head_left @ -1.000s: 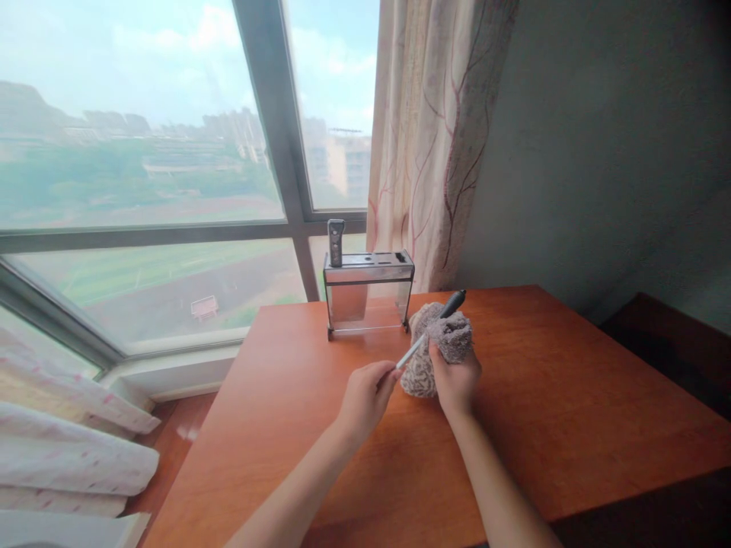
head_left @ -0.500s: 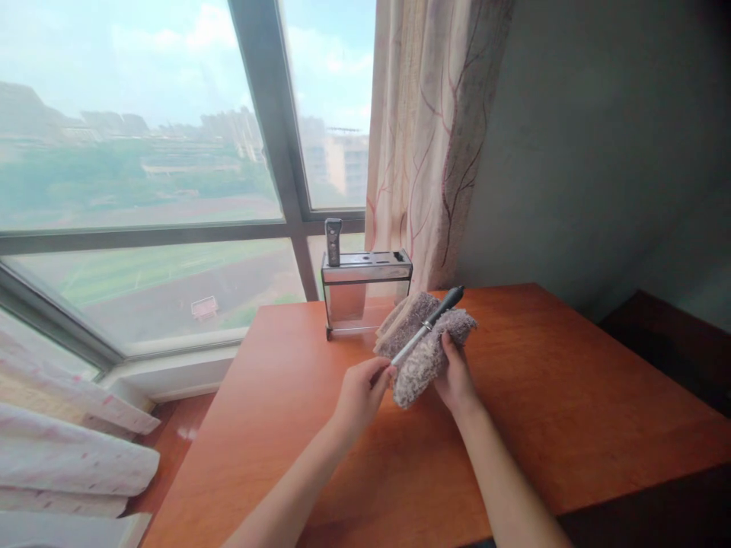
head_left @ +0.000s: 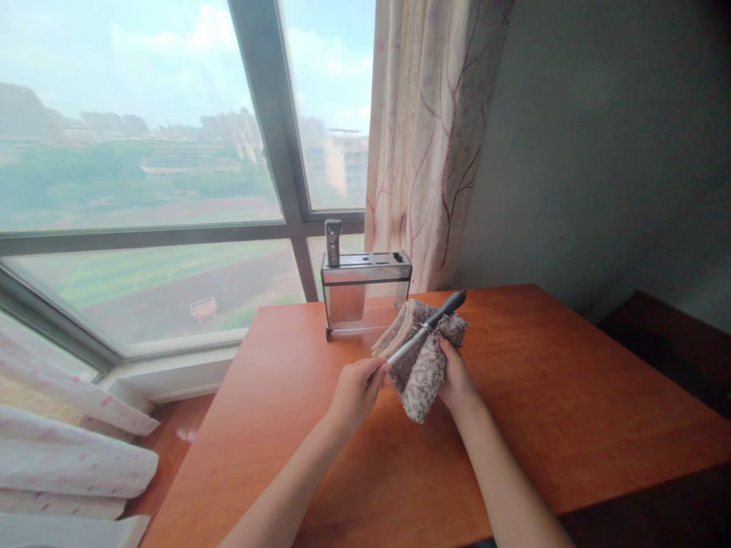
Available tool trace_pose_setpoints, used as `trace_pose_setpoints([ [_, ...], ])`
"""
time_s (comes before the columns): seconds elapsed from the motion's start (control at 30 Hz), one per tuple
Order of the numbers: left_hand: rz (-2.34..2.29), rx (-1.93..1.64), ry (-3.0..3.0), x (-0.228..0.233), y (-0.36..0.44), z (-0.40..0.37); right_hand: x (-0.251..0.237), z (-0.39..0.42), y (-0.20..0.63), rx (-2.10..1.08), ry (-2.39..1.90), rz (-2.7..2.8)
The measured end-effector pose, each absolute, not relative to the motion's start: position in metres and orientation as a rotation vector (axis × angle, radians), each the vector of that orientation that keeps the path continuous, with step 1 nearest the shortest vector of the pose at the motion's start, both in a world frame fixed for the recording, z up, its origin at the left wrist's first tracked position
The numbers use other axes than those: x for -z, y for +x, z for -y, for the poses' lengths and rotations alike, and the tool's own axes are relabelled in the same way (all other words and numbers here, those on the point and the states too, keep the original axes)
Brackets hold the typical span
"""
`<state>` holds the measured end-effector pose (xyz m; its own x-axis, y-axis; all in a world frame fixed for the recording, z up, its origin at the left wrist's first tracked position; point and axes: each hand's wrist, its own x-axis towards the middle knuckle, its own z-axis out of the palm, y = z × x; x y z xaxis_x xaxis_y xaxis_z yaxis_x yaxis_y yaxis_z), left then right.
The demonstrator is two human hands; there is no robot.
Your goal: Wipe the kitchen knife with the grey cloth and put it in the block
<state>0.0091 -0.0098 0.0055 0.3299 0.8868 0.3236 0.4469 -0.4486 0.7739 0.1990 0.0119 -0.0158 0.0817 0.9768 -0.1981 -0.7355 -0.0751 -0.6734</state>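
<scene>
Head view: both hands are held together above the worktop (head_left: 542, 380), near its middle. Left hand (head_left: 354, 390) pinches the lower end of a pale rod (head_left: 406, 347) between thumb and fingers. Right hand (head_left: 455, 378) grips a fluffy grey-brown cloth (head_left: 426, 380), thumb on top, the other fingers mostly hidden beneath it. The rod slants across the cloth, its dark handle (head_left: 452, 304) pointing up and away to the right; a thin ring (head_left: 426, 326) marks where handle and rod meet. Folded edges of the cloth show left of the rod, and a shaggy corner hangs below it. Whether that corner touches the worktop, I cannot tell.

Just behind the cloth, a clear-sided stand (head_left: 365, 272) stands upright at the worktop's far edge, its lower right corner hidden. A dark knife handle (head_left: 333, 245) sticks up from its left end. Beyond are a window (head_left: 148, 167) and a patterned curtain (head_left: 426, 137).
</scene>
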Motion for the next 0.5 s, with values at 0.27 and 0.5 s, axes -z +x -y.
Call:
trace_pose_setpoints([
  [0.27, -0.96, -0.929, 1.752, -0.005, 0.013, 0.01, 0.006, 0.001, 0.206, -1.618, -0.567, 0.473],
  [0.5, -1.066, -0.955, 1.641, 0.011, 0.014, 0.004, 0.013, 0.002, 0.201, -1.613, -0.586, 0.506],
])
